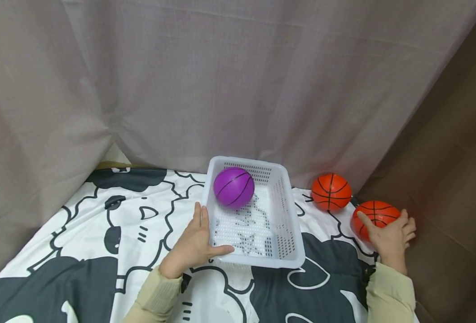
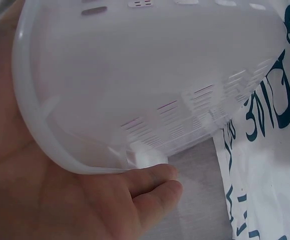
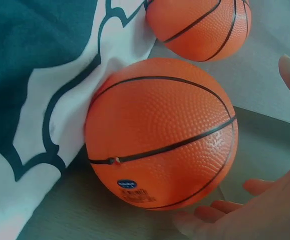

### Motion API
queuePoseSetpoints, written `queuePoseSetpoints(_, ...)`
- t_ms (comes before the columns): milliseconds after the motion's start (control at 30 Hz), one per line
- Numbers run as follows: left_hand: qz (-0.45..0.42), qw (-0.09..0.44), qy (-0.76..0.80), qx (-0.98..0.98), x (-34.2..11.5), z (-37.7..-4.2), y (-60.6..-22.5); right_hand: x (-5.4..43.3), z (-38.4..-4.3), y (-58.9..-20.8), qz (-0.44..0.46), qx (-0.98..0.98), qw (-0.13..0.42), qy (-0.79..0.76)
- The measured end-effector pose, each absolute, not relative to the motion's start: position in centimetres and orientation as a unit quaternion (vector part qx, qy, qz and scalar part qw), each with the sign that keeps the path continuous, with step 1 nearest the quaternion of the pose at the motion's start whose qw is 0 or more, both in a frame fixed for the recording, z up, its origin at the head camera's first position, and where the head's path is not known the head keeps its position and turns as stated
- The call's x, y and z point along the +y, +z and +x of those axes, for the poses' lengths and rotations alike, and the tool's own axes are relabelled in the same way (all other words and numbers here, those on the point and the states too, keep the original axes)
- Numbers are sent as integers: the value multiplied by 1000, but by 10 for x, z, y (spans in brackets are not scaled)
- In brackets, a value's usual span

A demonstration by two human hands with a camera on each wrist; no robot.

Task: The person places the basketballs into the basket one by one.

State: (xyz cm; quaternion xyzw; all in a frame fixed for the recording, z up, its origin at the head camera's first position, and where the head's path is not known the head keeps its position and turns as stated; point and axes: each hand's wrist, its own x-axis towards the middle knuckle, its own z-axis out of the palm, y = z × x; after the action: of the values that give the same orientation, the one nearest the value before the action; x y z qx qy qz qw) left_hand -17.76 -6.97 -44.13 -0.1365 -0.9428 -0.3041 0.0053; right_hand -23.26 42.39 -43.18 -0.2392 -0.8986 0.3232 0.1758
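Observation:
A white plastic basket with slotted walls stands on the patterned cloth, and a purple ball with black lines lies in its far left part. My left hand rests against the basket's near left corner, fingers straight along the outer side and thumb spread at the front rim. In the left wrist view, the palm meets the basket's rounded rim. Over at the right, my right hand is spread around the near side of an orange basketball. A gap shows between its fingers and that ball in the right wrist view.
A second orange basketball sits just beyond the first, by the grey curtain. The black-and-white cartoon cloth spreads under the basket. A brown curtain hangs along the right side.

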Motion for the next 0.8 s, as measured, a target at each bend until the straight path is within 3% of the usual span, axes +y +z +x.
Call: queuePoseSetpoints(800, -131, -1, -311, -941, -69, -179, -443, 426, -237, -445, -261, -893, 170, 324)
